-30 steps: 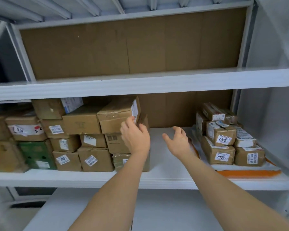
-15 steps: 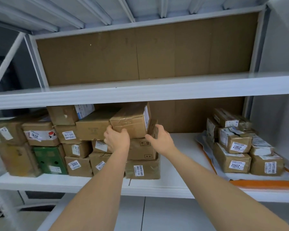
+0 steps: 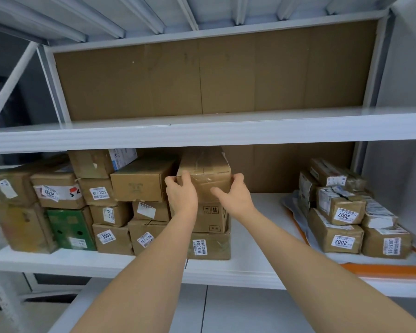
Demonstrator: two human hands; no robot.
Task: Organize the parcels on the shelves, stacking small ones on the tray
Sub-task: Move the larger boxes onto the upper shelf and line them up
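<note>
Both hands grasp the taped cardboard parcel (image 3: 203,170) atop the middle stack on the shelf (image 3: 250,265): left hand (image 3: 181,195) curls over its near left corner, right hand (image 3: 233,194) over its near right corner. Small parcels (image 3: 341,222) sit stacked on the orange tray (image 3: 382,269), far right

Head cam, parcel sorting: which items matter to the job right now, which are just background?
In play:
- taped brown cardboard box on top of the middle stack
- left hand and right hand, gripping its front corners
- orange tray with small labelled parcels
- white shelf

Background:
- green box
- brown backing board
</note>
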